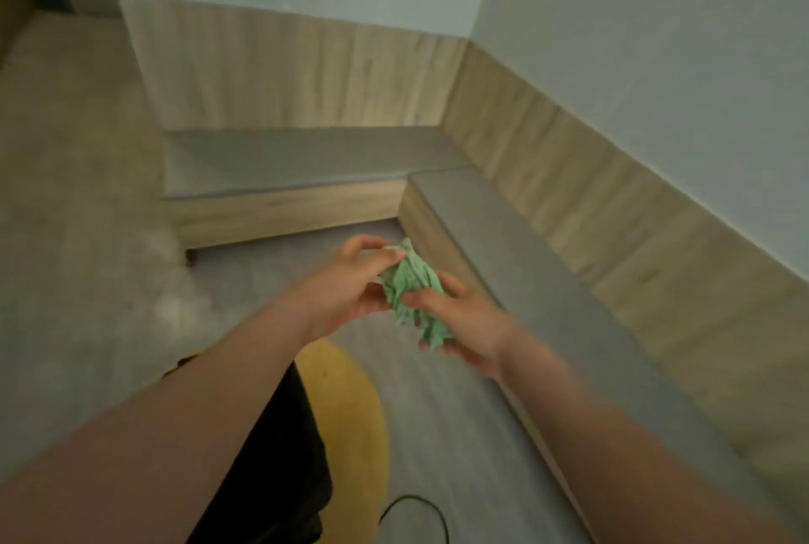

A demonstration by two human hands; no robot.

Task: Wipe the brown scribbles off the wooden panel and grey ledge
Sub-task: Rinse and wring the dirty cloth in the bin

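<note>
The wooden panel (569, 175) runs as a low band along the foot of two pale walls (656, 40) and meets in the far corner. The grey ledge (503, 228) sits directly under it in an L shape, with one run across the back and one along the right side, each with a wood-grain front face. Both look plain in this slightly blurred view. In front of the inner corner of the ledge, above the floor (437, 412), both hands hold a crumpled green cloth (413, 294) between them. The left hand (346, 285) has its grip closed on the cloth's upper end, fingertips and thumb pinching the fabric. The right hand (468, 324) grips the lower part, with its thumb laid across the middle of the cloth and its fingers curled beneath the hanging end. The cloth is held in the air, apart from both ledge and panel. Lower down, a yellow patch (350, 403) shows on the grey floor beside a piece of black clothing (271, 456). A thin black cable (416, 508) loops near the bottom edge of the view.
</note>
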